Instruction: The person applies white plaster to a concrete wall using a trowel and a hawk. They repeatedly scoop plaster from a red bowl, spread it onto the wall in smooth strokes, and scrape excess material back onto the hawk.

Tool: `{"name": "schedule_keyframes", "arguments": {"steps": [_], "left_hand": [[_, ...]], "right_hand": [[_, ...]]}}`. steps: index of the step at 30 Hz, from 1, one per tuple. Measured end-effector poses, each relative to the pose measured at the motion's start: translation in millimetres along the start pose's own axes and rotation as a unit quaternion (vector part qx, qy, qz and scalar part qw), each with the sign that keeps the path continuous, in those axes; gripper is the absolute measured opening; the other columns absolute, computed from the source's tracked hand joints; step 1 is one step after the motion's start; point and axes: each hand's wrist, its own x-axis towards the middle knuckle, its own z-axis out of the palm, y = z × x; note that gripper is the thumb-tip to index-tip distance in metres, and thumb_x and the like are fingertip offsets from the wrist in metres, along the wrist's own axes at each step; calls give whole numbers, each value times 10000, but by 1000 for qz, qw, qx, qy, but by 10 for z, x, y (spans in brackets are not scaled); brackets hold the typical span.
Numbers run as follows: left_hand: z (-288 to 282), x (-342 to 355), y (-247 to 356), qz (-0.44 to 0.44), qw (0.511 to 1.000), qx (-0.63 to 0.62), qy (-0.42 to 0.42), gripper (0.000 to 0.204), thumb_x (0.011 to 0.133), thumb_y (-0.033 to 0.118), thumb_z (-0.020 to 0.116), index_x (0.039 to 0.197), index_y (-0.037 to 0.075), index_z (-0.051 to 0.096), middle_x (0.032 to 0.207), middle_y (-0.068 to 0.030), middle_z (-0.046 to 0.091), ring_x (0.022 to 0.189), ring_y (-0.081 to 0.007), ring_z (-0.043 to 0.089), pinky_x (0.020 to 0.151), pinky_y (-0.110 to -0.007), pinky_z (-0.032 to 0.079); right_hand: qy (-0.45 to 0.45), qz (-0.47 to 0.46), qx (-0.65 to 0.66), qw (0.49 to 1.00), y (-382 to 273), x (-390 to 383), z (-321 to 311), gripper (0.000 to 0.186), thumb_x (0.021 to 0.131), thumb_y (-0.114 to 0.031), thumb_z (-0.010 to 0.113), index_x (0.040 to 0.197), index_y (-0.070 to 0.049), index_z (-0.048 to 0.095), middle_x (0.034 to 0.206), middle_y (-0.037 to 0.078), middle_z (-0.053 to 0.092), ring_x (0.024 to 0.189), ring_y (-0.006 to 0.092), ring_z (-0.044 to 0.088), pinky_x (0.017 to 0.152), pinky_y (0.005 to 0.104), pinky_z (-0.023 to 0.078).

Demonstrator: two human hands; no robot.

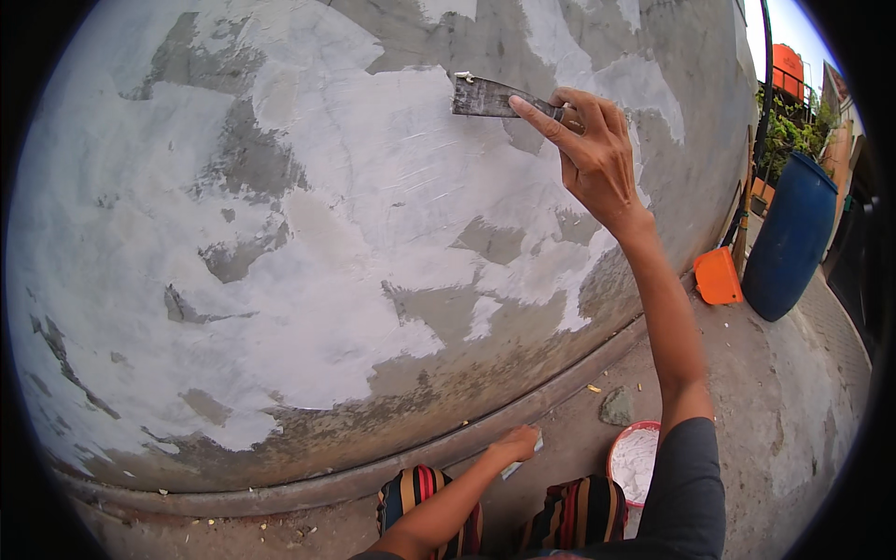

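Observation:
My right hand is raised to the upper part of the wall and grips a putty knife, its index finger stretched along the wide dark blade. A small lump of white paste clings to the blade's upper corner. Behind it, the grey wall carries uneven patches of white filler, with bare grey between them. Low down, above my knees, my left hand is closed round a flat, pale tool; the fingers hide most of it.
A red-rimmed bowl of white paste stands on the ground by my right knee, partly behind my arm. Near it lies a stone. Farther right are an orange dustpan, a broom and a tall blue barrel. A ledge follows the wall's foot.

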Motion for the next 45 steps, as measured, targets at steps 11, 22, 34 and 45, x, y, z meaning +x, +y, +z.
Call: {"name": "schedule_keyframes", "arguments": {"steps": [11,22,34,45], "left_hand": [[-24,-16,8,-8,1000,-12,-9,407,803,-25,561,1209,-32,556,1179,-277,610,1134,-416,595,926,-480,507],[-74,-102,47,2,999,6,-41,505,790,-61,519,1293,-57,474,1163,-301,603,1130,-430,587,934,-487,495],[-82,-153,30,5,1000,8,-14,403,789,-21,575,1191,-41,562,1133,-278,634,1092,-413,619,903,-476,518],[-30,-126,35,33,999,15,-2,406,787,-22,564,1192,-45,553,1117,-275,633,1089,-420,610,901,-472,513]], "right_hand": [[-62,5,30,998,230,-65,28,726,777,133,599,1322,-347,603,1136,26,554,980,217,525,880,349,499],[-25,10,76,997,-152,98,-78,701,779,107,586,1333,-323,593,1109,65,527,947,250,521,803,370,505],[-7,13,60,998,-6,-63,-24,758,753,146,601,1335,-339,589,1128,46,528,961,239,514,837,347,526],[-35,78,110,990,-37,-418,-12,801,723,187,583,1341,-323,590,1109,61,514,958,261,501,828,368,509]]}}
